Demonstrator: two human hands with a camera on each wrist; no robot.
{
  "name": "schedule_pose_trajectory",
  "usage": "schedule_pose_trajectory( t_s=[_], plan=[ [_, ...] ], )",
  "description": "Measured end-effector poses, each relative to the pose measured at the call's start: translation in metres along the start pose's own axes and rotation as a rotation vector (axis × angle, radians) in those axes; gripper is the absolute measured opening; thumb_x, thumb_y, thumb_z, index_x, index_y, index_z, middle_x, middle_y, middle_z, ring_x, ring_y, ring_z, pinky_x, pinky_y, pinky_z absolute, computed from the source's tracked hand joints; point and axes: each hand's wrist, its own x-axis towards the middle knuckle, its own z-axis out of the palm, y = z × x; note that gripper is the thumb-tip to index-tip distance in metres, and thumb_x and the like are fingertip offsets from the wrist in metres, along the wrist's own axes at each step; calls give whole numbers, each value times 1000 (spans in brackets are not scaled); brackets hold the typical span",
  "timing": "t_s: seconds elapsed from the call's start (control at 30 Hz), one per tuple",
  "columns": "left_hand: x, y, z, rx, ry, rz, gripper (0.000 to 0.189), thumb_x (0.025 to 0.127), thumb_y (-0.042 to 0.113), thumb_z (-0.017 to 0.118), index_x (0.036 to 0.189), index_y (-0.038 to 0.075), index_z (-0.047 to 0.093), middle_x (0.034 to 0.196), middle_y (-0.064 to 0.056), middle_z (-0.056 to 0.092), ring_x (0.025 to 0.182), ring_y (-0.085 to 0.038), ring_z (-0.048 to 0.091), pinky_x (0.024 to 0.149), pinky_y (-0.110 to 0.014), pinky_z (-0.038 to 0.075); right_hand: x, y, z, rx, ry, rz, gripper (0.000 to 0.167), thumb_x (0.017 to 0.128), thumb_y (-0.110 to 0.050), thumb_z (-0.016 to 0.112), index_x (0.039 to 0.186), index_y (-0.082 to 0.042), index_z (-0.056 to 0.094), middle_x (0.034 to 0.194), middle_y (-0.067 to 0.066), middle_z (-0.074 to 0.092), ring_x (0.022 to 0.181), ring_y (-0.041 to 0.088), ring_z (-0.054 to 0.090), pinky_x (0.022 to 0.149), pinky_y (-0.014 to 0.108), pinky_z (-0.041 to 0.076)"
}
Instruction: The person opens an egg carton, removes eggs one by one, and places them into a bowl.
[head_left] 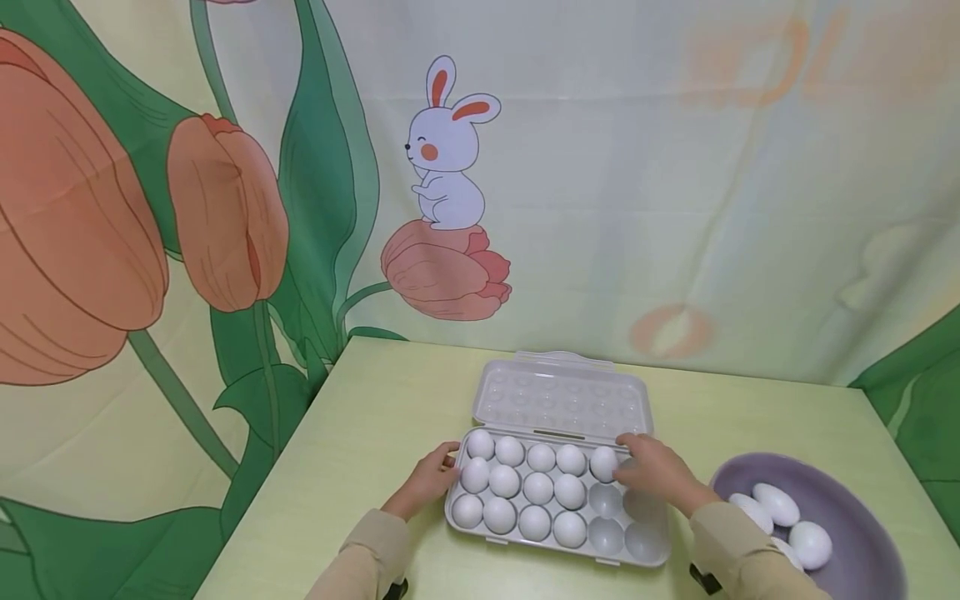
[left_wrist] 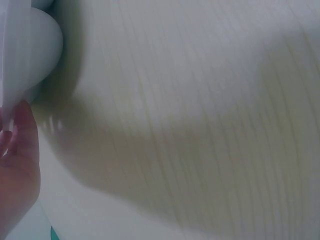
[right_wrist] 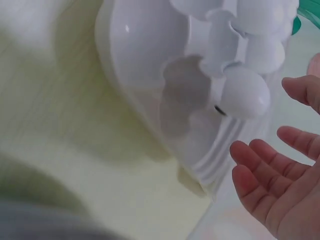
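A grey-white plastic egg box [head_left: 656,546] lies on the table with its see-through lid [head_left: 562,398] folded back behind it. White eggs [head_left: 537,489] fill most of its cups; several cups at the right end hold none. My left hand [head_left: 427,482] grips the box's left edge, and in the left wrist view its fingers [left_wrist: 27,132] meet the rim. Over the back right corner is my right hand [head_left: 660,471], beside the rightmost egg of the back row [right_wrist: 245,93]. Its fingers [right_wrist: 260,170] are spread in the right wrist view, apart from that egg and holding nothing.
A purple-grey oval bowl [head_left: 862,542] stands at the right with several white eggs [head_left: 810,545] in it, partly hidden by the right sleeve [head_left: 735,542]. Behind the pale wood-grain table [head_left: 397,392] hangs a printed cloth [head_left: 570,208] with tulips and a rabbit.
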Motion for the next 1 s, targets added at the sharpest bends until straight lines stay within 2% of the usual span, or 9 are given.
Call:
schedule_pose_trajectory(
  t_s=[0.3,0.5,0.6,0.7,1.0],
  plan=[
    [1,0,-1,-10,-12,-19,41,86,5,49,126,1,42,91,-11,48,81,-18,49,64,-27,45,11,-7,24,8,4,154,46,70,-33,68,104,-3,57,91,11,60,78,22,57,62,38,45],
    [2,-4,-1,-13,-11,-13,40,86,5,49,125,1,42,91,-11,49,81,-19,49,64,-27,45,16,-6,38,6,24,245,40,69,-38,66,94,-8,58,82,6,60,68,19,55,51,33,39],
    [2,-5,0,-13,-7,-6,40,85,5,49,125,2,43,91,-10,49,80,-18,50,63,-27,45,18,-8,41,-5,30,279,37,68,-38,65,88,-8,57,79,6,59,66,19,54,51,33,38],
    [2,-5,0,-11,-4,3,40,85,4,49,124,1,43,90,-11,49,79,-18,50,62,-26,45,19,-11,43,-30,42,292,38,68,-37,66,86,-6,57,78,8,57,65,21,53,51,34,39],
    [1,-2,0,-6,-2,-7,40,85,4,49,124,1,43,91,-11,50,80,-18,50,64,-26,45,19,-15,44,-97,93,258,44,64,-36,66,89,-1,57,82,12,51,65,23,53,54,38,43]
  ],
)
